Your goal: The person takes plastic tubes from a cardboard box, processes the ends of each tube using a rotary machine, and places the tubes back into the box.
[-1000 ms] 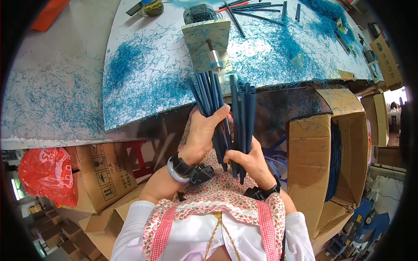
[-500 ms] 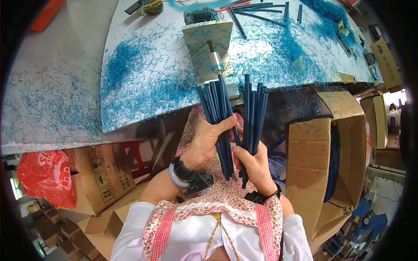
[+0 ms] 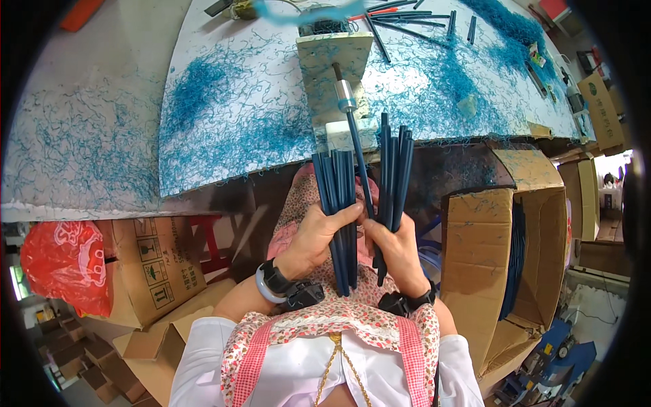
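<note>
My left hand (image 3: 308,237) is closed around a bundle of dark blue tubes (image 3: 336,180), its thumb lying across them. A second bundle of dark blue tubes (image 3: 393,169) is gripped in my right hand (image 3: 399,254). Between the bundles a single blue tube (image 3: 358,146) slants up, its far end at the silver tip of a motor spindle (image 3: 344,91). The fingertips of both hands are close to this tube's near part; which hand holds it I cannot tell. The spindle juts toward me from a pale mounting block (image 3: 332,51).
Curly blue shavings (image 3: 196,85) litter the white tabletop (image 3: 271,47). Several loose tubes (image 3: 413,30) lie at the back. An open cardboard box (image 3: 478,258) with dark tubes inside stands at right. At left are a red plastic bag (image 3: 68,268) and a printed carton (image 3: 159,264).
The left bundle has come down toward me, away from the spindle. The single tube now shows apart from that bundle, its end at the spindle tip. The right bundle stays nearly in place.
</note>
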The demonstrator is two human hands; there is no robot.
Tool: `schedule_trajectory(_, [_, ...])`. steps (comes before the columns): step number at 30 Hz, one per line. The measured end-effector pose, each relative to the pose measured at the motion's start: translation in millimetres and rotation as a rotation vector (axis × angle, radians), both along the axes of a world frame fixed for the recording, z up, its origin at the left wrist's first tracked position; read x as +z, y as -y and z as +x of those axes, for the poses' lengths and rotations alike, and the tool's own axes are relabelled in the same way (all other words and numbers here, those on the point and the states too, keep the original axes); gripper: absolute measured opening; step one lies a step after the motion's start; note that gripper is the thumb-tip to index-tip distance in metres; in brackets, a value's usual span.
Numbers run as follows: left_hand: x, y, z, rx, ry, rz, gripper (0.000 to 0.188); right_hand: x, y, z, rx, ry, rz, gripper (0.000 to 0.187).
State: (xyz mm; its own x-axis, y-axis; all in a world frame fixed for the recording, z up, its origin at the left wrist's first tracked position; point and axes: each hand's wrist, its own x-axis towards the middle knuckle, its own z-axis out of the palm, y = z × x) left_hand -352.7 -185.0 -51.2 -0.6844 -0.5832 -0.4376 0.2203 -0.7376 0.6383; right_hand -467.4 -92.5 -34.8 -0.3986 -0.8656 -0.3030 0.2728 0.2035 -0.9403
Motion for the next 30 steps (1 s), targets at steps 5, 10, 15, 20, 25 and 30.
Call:
schedule_trajectory(5, [8, 12, -1, 0.018, 0.101, -0.209, 0.021, -5, 2, -11, 0.101, 0.087, 0.075, 0.026])
schedule_trajectory(10, [1, 29, -19, 0.032, 0.06, -0.164, 0.023, -3, -12, 7, 0.099, 0.096, 0.062, 0.027])
schedule_trajectory(15, [5, 20, -23, 0.009, 0.016, -0.165, 0.026, 1, -13, -1, 0.044, 0.151, 0.022, 0.038])
schedule_trajectory(20, [3, 34, -36, 0.063, 0.032, -0.136, 0.027, -2, 2, -9, 0.084, 0.1, 0.047, 0.046])
schedule_trajectory(25, [-3, 21, -16, 0.058, 0.066, -0.16, 0.025, 1, -9, -2, 0.047, 0.12, 0.065, 0.046])
schedule_trajectory(30, [-24, 6, 9, -0.139, 0.185, -0.437, 0.025, 4, -1, -2, 0.04, 0.05, 0.075, 0.041])
